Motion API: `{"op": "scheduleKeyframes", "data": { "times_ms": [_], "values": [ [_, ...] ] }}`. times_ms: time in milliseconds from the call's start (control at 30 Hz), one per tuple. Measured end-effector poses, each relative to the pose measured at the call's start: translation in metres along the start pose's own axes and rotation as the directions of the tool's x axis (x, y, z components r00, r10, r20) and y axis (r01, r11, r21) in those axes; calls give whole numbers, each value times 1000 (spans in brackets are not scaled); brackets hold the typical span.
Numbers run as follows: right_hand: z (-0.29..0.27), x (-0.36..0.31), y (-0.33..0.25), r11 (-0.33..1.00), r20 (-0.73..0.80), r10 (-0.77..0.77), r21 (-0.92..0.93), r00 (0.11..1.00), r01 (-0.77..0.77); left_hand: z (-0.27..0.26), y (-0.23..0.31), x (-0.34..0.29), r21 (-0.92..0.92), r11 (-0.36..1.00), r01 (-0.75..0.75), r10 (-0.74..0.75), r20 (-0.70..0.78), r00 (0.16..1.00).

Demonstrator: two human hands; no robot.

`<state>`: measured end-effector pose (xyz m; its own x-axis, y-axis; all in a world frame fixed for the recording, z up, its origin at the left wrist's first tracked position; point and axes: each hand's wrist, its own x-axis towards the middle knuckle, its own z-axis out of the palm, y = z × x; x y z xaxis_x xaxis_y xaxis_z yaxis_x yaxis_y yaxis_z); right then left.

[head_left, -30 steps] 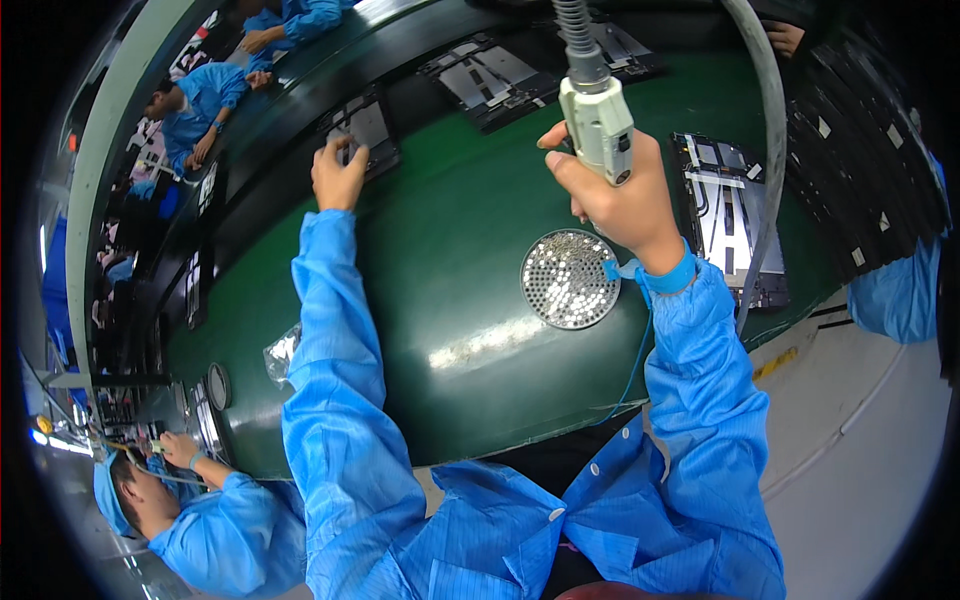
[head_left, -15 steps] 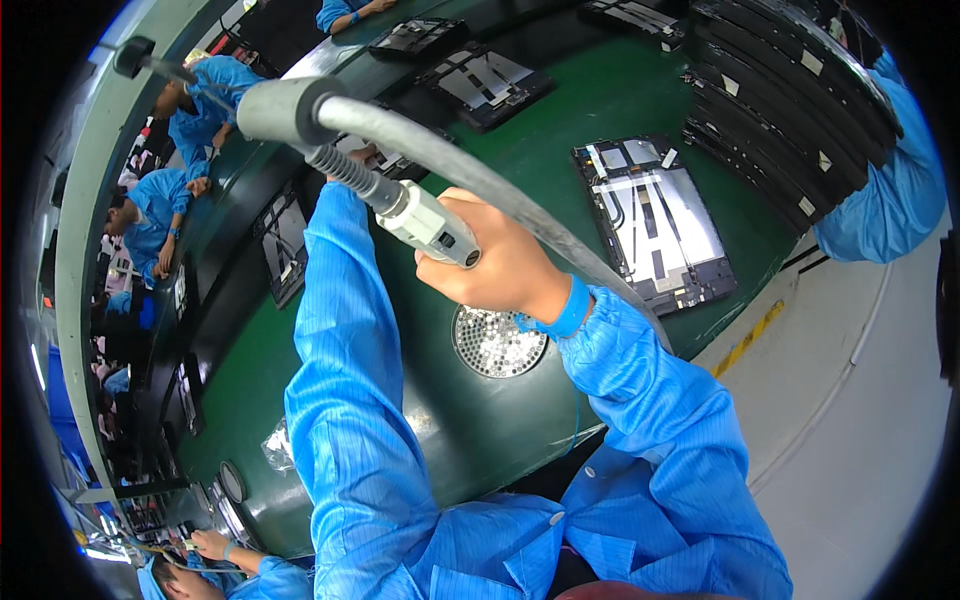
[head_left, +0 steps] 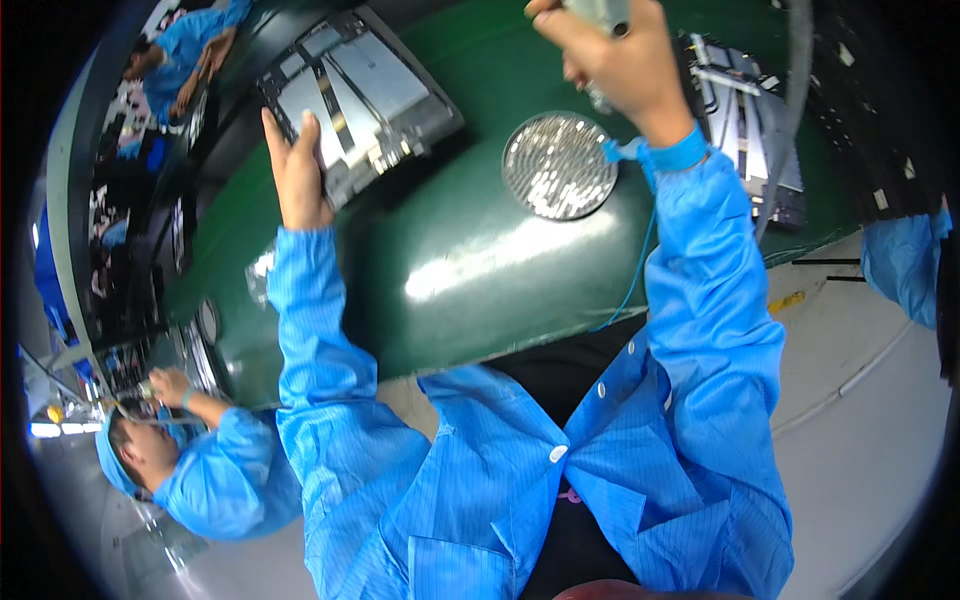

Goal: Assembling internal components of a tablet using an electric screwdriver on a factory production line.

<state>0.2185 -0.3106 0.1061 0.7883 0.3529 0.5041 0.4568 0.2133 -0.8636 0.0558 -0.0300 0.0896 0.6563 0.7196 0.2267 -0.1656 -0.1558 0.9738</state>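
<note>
At the upper left my left hand (head_left: 298, 178) grips the near left edge of an opened tablet-like device (head_left: 385, 90), with a black frame, silver battery plates and dark ribbon cables. The device is tilted, and a shadow falls on the bench beside it. My right hand (head_left: 635, 75) is closed around a pale grey electric screwdriver (head_left: 600, 12), whose upper part is cut off by the top edge. Below and left of that hand lies a round dish (head_left: 560, 168) filled with small shiny pieces. A blue strap (head_left: 675, 152) circles my right wrist.
A second opened device (head_left: 745, 130) lies right of my right hand, a grey cable (head_left: 797, 90) hanging over it. Black panels (head_left: 860, 110) stand at the far right beside a blue sleeve. A clear plastic bag (head_left: 260, 275) lies on the green bench (head_left: 450, 230). A co-worker (head_left: 220, 480) sits lower left.
My left hand has come back toward me, now holding an opened device. The screwdriver in my right hand has moved up and right in the picture. The whole view has shifted.
</note>
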Motion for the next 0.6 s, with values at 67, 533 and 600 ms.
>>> {"op": "scheduleKeyframes", "data": {
  "times_ms": [67, 533, 600],
  "values": [
    [3, -2, -13, 995, -2, 74, 62, 997, -74, -26, -8, -60, 82, 997, 8, -7, -4, 1000],
    [20, -14, -2, 999, 31, -34, 8, 999, 33, -30, 2, -230, 96, 969, 228, -240, 140, 961],
    [22, -15, -3, 999, 16, -23, 31, 1000, 23, -25, -1, -236, 112, 967, 228, -243, 151, 958]
  ]
}}
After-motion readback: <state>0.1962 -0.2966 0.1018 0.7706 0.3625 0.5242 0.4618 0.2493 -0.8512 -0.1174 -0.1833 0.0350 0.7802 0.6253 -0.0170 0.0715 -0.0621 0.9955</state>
